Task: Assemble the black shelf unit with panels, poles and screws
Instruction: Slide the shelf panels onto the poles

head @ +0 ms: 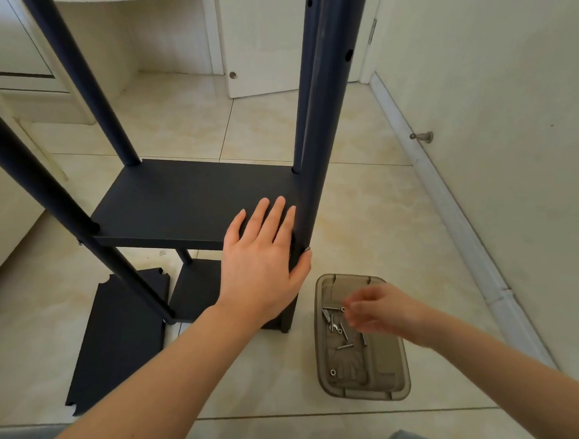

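At the far left I see a loose panel (120,338) lying flat on the tiled floor (382,196), its notched corners showing. Above it the front-left pole (50,192) slants across the view, with the back-left pole (85,74) further in; both meet the shelf panel (182,204), which sits level above a lower panel (195,288) near the floor. My left hand (263,261) lies on the shelf panel at its near right corner. The fingers are straight and close together, flat on the black top, while the thumb hooks round the near side of the front-right pole (321,137), so the pole stands in the fork between thumb and forefinger. Just behind that pole the back-right pole (304,87) rises from the panel's far corner. To the right of the frame, on the floor, is a translucent brown tray (357,381) with several screws (343,334) scattered in its upper half and a small nut lower down. My right hand (377,309) hovers over the tray's upper right part, directly above the screws, its fingertips bunched together. It is blurred, and I cannot tell whether it pinches a screw.
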The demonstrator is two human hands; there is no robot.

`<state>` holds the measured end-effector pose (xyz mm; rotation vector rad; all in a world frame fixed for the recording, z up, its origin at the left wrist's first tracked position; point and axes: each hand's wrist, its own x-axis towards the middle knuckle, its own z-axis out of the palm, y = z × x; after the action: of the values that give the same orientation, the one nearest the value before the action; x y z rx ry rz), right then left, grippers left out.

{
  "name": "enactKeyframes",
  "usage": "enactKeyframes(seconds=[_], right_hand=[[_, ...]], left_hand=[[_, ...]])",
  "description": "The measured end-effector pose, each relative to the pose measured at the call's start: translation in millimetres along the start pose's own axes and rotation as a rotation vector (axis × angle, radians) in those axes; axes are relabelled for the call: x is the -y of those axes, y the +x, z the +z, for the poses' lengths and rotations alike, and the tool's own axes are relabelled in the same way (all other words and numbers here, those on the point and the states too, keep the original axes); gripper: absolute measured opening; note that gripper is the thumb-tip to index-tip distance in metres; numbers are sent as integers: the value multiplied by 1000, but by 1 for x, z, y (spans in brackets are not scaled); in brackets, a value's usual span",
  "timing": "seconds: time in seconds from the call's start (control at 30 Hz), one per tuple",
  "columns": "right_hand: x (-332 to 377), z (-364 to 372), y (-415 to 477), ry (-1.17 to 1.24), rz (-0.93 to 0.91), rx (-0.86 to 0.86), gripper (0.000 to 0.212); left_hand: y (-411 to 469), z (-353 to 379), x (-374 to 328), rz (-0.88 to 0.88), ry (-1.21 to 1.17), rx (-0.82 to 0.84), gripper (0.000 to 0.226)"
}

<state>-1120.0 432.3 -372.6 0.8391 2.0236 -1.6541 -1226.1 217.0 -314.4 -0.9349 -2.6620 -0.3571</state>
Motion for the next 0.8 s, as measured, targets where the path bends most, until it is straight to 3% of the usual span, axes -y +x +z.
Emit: enactKeyframes(seconds=[0.33,0.43,0.8], right_hand=[[-87,33,62,-586,3,-15,17],[-105,45,76,-751,29,60,20],[-127,55,92,-1019,-101,161,24]], left_hand=[[0,-1,-2,-8,45,45,66],[1,-1,-3,-12,37,34,66],[1,2,-6,-31,32,6,62]])
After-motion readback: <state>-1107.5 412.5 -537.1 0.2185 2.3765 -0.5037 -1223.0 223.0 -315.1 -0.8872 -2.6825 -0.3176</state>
